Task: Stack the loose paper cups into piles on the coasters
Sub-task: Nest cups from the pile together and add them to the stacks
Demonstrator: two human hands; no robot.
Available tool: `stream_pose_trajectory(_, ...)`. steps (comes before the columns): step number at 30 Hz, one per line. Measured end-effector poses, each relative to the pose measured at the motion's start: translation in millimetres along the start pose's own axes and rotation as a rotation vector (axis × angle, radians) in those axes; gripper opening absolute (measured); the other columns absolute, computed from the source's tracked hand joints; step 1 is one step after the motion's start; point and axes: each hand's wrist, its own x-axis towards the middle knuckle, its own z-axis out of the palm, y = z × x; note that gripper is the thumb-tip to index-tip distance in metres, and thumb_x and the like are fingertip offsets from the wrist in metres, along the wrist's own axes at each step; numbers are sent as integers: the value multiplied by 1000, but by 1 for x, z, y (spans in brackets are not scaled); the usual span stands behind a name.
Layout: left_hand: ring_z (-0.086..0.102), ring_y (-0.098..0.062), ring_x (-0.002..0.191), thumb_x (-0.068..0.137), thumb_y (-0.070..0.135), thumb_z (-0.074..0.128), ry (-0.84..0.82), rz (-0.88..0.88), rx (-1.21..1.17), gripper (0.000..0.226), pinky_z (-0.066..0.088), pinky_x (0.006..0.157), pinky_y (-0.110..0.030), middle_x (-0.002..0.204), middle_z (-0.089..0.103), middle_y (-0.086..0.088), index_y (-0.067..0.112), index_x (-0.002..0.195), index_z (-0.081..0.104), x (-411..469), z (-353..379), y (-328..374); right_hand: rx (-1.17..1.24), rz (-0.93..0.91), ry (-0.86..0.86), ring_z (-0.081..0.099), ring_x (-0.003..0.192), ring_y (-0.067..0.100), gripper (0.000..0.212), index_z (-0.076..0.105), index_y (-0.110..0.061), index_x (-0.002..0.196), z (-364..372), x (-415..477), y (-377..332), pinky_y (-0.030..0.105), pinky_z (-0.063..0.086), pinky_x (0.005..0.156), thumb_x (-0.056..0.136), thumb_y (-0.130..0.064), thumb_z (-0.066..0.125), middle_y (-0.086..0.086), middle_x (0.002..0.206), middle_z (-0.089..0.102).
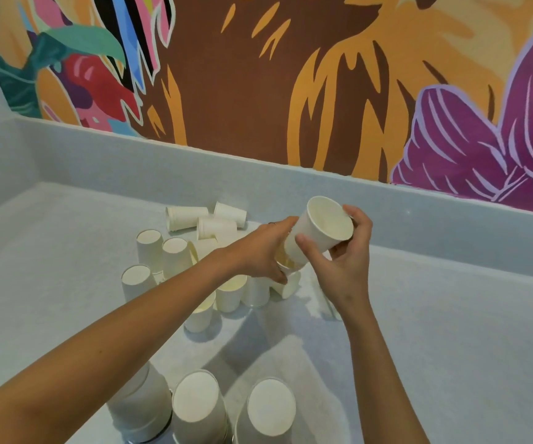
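Note:
My right hand (345, 257) grips a white paper cup (319, 232), tilted with its open mouth toward me, above the middle of the counter. My left hand (265, 251) reaches in from the left and holds a second cup (286, 264) at the first cup's lower end; that second cup is mostly hidden. Several loose cups (226, 293) stand or lie below and behind the hands. Three upside-down cup piles (270, 408) stand near me; I cannot make out the coasters under them.
The pale counter (450, 331) ends in a low backsplash ledge (418, 216) under a bright mural wall. Three cups lie on their sides (186, 216) at the back. Upside-down cups (149, 248) stand to the left. A pale wall closes the left side.

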Motion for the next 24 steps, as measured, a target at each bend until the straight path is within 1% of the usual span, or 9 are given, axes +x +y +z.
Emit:
stream_pose_trajectory(3, 48, -13, 124, 56, 25, 93, 9, 36, -134, 121, 44, 101, -28, 137, 49, 9, 40, 146, 14, -5, 4, 8, -80, 49, -110, 50, 120, 9, 83, 31, -28, 138, 7, -7, 13, 35, 48, 102, 73, -33, 81, -13, 128, 48)
stream_pose_trajectory(6, 40, -16, 133, 59, 31, 91, 32, 46, -164, 132, 36, 108, -33, 151, 35, 8, 49, 146, -6, -12, 2, 14, -122, 121, -226, 41, 132, 10, 79, 30, -36, 142, 5, -13, 25, 37, 39, 110, 75, -58, 66, -9, 146, 40)
stream_pose_trajectory(8, 37, -16, 135, 60, 34, 90, 54, 66, -121, 125, 34, 111, -35, 154, 27, 8, 48, 146, 0, -18, 0, 16, -76, 180, -278, 32, 134, 4, 72, 29, -42, 142, 1, -14, 28, 32, 31, 112, 78, -65, 50, -13, 152, 32)
stream_pose_trajectory(12, 43, -10, 123, 62, 35, 89, 81, 115, -77, 94, 40, 104, -31, 139, 42, 9, 39, 135, 31, -23, -1, 21, 16, 287, -389, 22, 139, 4, 72, 17, -49, 145, 0, -19, 31, 36, 20, 116, 78, -74, 27, -16, 157, 18)
stream_pose_trajectory(14, 44, -12, 120, 64, 39, 86, 108, 75, -50, 84, 42, 102, -34, 134, 45, 8, 37, 132, 38, -23, -1, 21, 145, 318, -327, 19, 140, 6, 66, 12, -59, 136, 4, -23, 30, 37, 19, 115, 75, -77, 24, -13, 159, 13)
stream_pose_trajectory(16, 43, -16, 119, 70, 44, 81, 171, 4, -90, 75, 42, 101, -37, 126, 45, 4, 39, 133, 40, -24, -3, 21, 244, 425, -183, 28, 141, 13, 59, 20, -47, 142, 6, -25, 35, 42, 23, 115, 88, -68, 24, -5, 156, 27)
stream_pose_trajectory(19, 43, -22, 117, 83, 49, 67, 220, -84, -235, 58, 40, 99, -32, 120, 41, -1, 43, 134, 41, -29, -5, 26, 244, 675, -189, 56, 118, 22, 45, 46, -32, 128, 5, -34, 41, 47, 45, 98, 95, -58, 33, 1, 132, 55)
stream_pose_trajectory(21, 42, -23, 114, 89, 50, 58, 184, -150, -273, 50, 40, 100, -34, 122, 38, -4, 40, 135, 39, -34, -2, 30, 428, 769, -249, 68, 96, 25, 41, 57, -26, 116, 7, -42, 39, 43, 54, 82, 93, -57, 42, 5, 114, 66)
stream_pose_trajectory(24, 46, -24, 110, 92, 48, 54, 61, -203, -240, 50, 43, 91, -30, 121, 39, -7, 28, 131, 32, -45, 1, 30, 648, 787, -103, 66, 70, 21, 36, 59, -12, 113, 5, -42, 32, 30, 53, 62, 91, -41, 57, 12, 97, 67)
